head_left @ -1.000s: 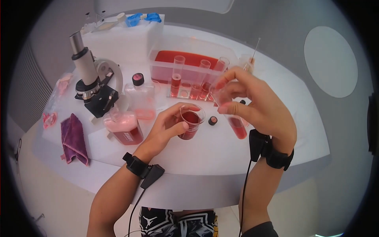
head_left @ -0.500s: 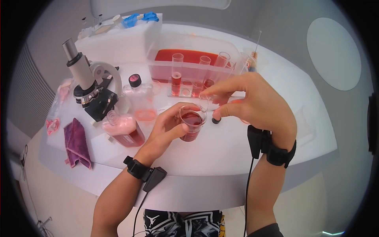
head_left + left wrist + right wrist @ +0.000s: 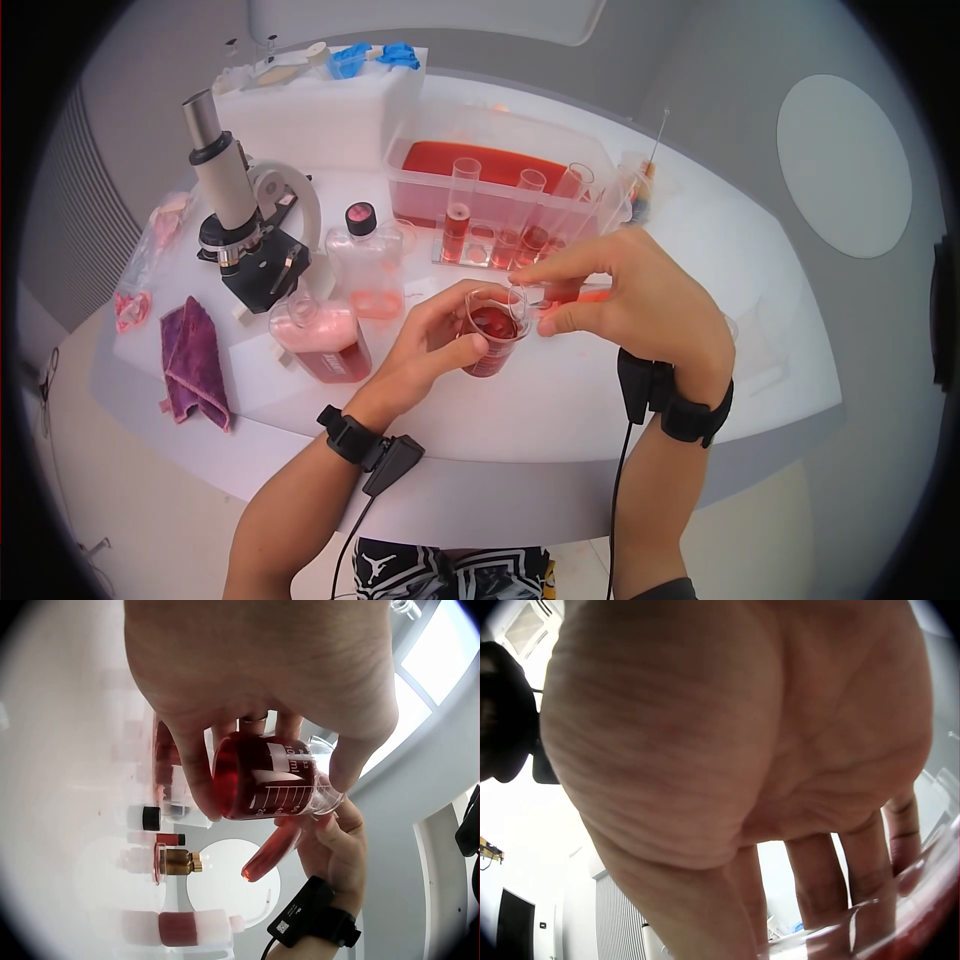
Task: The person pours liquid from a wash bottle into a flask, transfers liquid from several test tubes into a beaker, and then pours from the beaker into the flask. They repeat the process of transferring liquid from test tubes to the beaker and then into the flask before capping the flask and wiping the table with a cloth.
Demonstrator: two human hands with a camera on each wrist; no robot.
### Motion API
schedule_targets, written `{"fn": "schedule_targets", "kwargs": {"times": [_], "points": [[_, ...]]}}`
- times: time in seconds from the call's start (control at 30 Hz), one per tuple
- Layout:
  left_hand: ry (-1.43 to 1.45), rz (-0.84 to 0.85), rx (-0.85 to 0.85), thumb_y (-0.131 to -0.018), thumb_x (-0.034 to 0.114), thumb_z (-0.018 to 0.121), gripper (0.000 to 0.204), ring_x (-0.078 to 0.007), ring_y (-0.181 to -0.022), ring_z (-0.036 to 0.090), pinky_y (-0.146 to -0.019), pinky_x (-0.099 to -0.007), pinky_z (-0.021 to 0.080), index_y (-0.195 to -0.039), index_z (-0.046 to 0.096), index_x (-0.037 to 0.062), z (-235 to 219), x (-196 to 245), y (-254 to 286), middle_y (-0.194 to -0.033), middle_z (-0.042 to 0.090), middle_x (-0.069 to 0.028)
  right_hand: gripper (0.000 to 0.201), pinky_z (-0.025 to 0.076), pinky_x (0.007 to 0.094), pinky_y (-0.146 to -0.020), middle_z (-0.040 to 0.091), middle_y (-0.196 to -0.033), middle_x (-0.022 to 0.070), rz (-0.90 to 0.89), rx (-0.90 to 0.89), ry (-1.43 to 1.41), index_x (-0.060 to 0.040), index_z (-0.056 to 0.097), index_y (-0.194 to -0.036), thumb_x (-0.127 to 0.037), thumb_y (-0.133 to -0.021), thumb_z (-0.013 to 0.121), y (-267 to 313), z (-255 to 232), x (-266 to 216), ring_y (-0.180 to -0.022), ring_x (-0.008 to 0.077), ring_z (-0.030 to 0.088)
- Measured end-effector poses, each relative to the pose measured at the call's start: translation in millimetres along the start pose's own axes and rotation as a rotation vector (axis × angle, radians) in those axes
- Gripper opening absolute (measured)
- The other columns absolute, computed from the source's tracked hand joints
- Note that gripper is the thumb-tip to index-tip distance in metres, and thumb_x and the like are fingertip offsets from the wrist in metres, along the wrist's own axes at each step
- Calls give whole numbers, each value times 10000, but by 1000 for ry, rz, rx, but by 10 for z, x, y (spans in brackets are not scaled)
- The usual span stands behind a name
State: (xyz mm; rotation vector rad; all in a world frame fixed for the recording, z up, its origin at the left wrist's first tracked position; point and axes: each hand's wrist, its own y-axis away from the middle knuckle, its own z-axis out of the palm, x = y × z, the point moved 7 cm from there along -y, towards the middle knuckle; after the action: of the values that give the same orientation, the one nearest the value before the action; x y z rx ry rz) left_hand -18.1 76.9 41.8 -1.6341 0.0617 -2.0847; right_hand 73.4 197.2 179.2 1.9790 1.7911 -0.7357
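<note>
My left hand (image 3: 425, 355) grips a small glass beaker (image 3: 492, 352) of dark red liquid, thumb on the near side. In the left wrist view the beaker (image 3: 270, 778) shows white graduation marks between the thumb and fingers of the left hand (image 3: 262, 667). My right hand (image 3: 650, 305) pinches a glass test tube (image 3: 570, 292), its mouth at the beaker's rim. Seen from the left wrist, the tube (image 3: 271, 853) slants and holds red liquid in its rounded end. The right palm (image 3: 742, 735) fills much of the right wrist view.
A rack (image 3: 478, 262) with several test tubes stands before a clear tub (image 3: 410, 205) of red liquid. To the left are a microscope (image 3: 240, 215), a capped bottle (image 3: 365, 262), an uncapped bottle (image 3: 322, 345) and a purple cloth (image 3: 193, 365). Blue gloves (image 3: 398, 55) lie behind.
My right hand has moved left and tilted the test tube from steeply slanted to nearly level, bringing its mouth to the beaker. My left hand still grips the beaker.
</note>
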Motion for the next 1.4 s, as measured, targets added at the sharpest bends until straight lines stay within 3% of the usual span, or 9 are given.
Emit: {"fn": "schedule_targets", "kwargs": {"times": [0.23, 0.63, 1.0, 1.4], "points": [[-3, 9, 5, -948, 380, 755, 611, -170, -1167, 628, -993, -326, 488, -1414, 582, 24, -20, -21, 3, -1267, 678, -87, 374, 548, 374, -758, 763, -901, 216, 3, -17, 48, -5, 780, -1172, -147, -833, 850, -22, 26, 0, -790, 317, 706], [27, 11, 4, -952, 357, 760, 599, -138, -1057, 604, -836, -290, 479, -1413, 578, 21, -18, -35, -2, -1202, 661, -56, 359, 545, 385, -761, 765, -905, 212, 5, -11, 54, -23, 787, -1164, -124, -822, 832, -28, 34, -45, -797, 334, 701], [29, 15, -19, -943, 379, 770, 643, -175, -1168, 612, -988, -327, 482, -1435, 569, 17, -34, -67, -7, -1274, 658, -84, 385, 557, 388, -784, 769, -903, 210, -2, 15, 11, -16, 770, -1202, -130, -839, 830, -35, 19, -60, -810, 321, 719], [42, 7, -7, -946, 343, 757, 596, -172, -1166, 618, -1012, -333, 480, -1421, 587, 26, -19, -36, 2, -1264, 665, -78, 401, 551, 370, -785, 762, -861, 165, -60, 46, -30, -52, 777, -1232, -148, -849, 841, -30, -5, -71, -795, 280, 713]]}}
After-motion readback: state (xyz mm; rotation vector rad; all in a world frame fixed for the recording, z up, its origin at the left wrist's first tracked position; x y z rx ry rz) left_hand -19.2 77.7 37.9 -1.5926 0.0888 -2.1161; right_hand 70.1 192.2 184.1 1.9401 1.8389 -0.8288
